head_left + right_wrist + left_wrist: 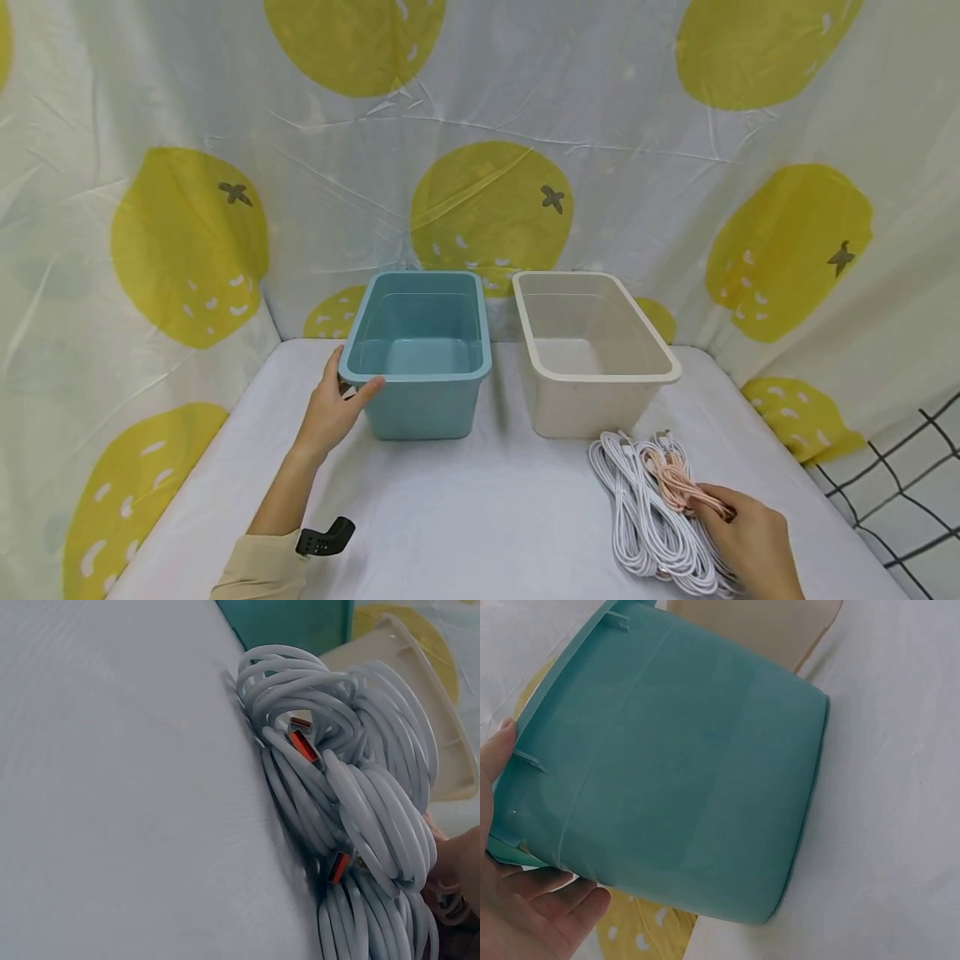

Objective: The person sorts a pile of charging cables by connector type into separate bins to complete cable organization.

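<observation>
My left hand (327, 419) grips the front left corner of a teal plastic bin (423, 410), thumb on the front rim and fingers around the side. In the left wrist view the fingers (559, 900) lie along the bin's wall under its rim. At the right, my right hand (752, 531) pinches the near end of a coiled peach-coloured cable (670, 482), which lies over a pile of coiled white cables (636, 521). Orange-red USB plugs (304, 746) show among the white coils in the right wrist view, where most of that hand is hidden.
A cream bin (592, 408) stands right of the teal one, just behind the cables. Both bins look empty inside. White cloth covers the table (480, 517), and a lemon-print curtain (487, 108) hangs around it. Black wire mesh (900, 492) is at the right.
</observation>
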The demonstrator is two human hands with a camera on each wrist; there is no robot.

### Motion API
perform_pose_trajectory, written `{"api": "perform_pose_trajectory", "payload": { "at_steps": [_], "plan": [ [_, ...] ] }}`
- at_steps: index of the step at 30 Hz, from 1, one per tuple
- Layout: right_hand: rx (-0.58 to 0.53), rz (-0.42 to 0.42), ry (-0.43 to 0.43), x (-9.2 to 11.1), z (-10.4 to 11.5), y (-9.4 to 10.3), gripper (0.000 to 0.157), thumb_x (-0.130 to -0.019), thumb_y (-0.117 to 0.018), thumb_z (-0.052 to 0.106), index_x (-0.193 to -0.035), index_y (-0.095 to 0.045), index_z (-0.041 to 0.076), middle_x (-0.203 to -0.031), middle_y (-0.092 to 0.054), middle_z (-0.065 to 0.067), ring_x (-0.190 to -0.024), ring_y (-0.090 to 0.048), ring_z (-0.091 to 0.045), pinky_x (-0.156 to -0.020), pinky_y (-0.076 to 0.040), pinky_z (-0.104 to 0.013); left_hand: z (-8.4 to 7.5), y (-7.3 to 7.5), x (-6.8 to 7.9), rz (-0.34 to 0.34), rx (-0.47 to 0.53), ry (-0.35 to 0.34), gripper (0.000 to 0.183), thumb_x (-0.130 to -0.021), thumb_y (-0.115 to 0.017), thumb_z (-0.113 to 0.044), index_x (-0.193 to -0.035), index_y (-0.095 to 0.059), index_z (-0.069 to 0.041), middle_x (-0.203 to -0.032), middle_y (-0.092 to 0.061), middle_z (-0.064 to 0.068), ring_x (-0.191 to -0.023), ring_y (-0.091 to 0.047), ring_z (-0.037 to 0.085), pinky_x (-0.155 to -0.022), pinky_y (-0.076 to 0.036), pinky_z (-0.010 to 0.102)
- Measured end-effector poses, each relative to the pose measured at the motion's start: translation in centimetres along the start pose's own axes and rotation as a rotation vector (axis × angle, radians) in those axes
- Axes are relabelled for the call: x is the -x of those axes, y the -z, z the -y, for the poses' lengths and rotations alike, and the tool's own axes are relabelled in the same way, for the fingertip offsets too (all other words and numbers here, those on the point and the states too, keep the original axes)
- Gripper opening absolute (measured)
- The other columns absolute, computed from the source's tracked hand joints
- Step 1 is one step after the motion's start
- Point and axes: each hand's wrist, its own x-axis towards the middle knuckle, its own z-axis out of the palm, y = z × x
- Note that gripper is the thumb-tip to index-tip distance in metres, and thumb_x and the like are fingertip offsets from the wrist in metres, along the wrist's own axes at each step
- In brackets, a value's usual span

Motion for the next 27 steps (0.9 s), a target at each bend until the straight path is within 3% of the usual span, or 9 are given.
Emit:
{"api": "perform_pose_trajectory", "payload": {
  "at_steps": [3, 6, 9, 13, 19, 27],
  "plan": [
    [-0.036, -0.021, -0.042, -0.1, 0.1, 0.4, 0.031, -0.086, -0.085, 0.012, -0.111, -0.077, -0.004, -0.074, -0.073, -0.008, -0.060, -0.061, -0.020, -0.053, -0.050, -0.037, -0.1, 0.0, 0.0, 0.000, -0.001, 0.004, 0.101, -0.098, -0.072, -0.046, -0.167, -0.004, -0.014, -0.166, -0.028, 0.018, -0.147, -0.033, 0.044, -0.108, -0.041, 0.060],
    [-0.125, -0.027, -0.115, -0.3, 0.5, 0.8, 0.034, -0.088, -0.085, 0.016, -0.115, -0.077, -0.003, -0.080, -0.075, -0.011, -0.056, -0.050, -0.009, -0.047, -0.039, -0.028, -0.2, 0.0, 0.0, -0.004, -0.001, 0.008, 0.102, -0.098, -0.072, -0.047, -0.167, -0.005, -0.015, -0.166, -0.027, 0.018, -0.148, -0.032, 0.044, -0.108, -0.041, 0.060],
    [-0.265, -0.025, -0.193, -0.7, 1.1, 1.4, 0.039, -0.090, -0.084, 0.021, -0.119, -0.076, -0.004, -0.095, -0.077, -0.010, -0.065, -0.054, 0.000, -0.049, -0.044, -0.021, -0.1, 0.0, 0.0, -0.005, -0.004, 0.013, 0.103, -0.097, -0.072, -0.048, -0.167, -0.004, -0.015, -0.166, -0.027, 0.018, -0.148, -0.032, 0.044, -0.108, -0.041, 0.060],
    [-0.427, 0.025, -0.247, -1.8, 2.0, 2.2, 0.047, -0.092, -0.083, 0.026, -0.124, -0.072, -0.006, -0.100, -0.076, 0.004, -0.084, -0.057, 0.011, -0.064, -0.050, -0.012, 0.0, 0.1, 0.0, -0.005, -0.006, 0.015, 0.103, -0.097, -0.072, -0.048, -0.167, -0.005, -0.014, -0.166, -0.027, 0.018, -0.148, -0.033, 0.044, -0.108, -0.041, 0.060],
    [-0.524, 0.058, -0.200, -3.6, 4.2, 2.8, 0.044, -0.092, -0.083, 0.021, -0.124, -0.071, -0.008, -0.099, -0.073, 0.015, -0.090, -0.058, 0.010, -0.071, -0.050, -0.011, 0.1, 0.1, 0.0, -0.004, -0.008, 0.015, 0.103, -0.098, -0.072, -0.047, -0.167, -0.004, -0.013, -0.165, -0.028, 0.019, -0.147, -0.033, 0.044, -0.108, -0.040, 0.060],
    [-0.635, 0.096, -0.105, -5.7, 6.6, 2.7, 0.039, -0.094, -0.079, 0.013, -0.125, -0.070, -0.009, -0.098, -0.075, 0.010, -0.088, -0.064, -0.001, -0.073, -0.057, -0.020, 0.0, 0.1, 0.0, 0.004, -0.001, 0.009, 0.101, -0.098, -0.072, -0.047, -0.167, -0.005, -0.015, -0.165, -0.028, 0.018, -0.147, -0.033, 0.044, -0.108, -0.040, 0.061]
  ]
}}
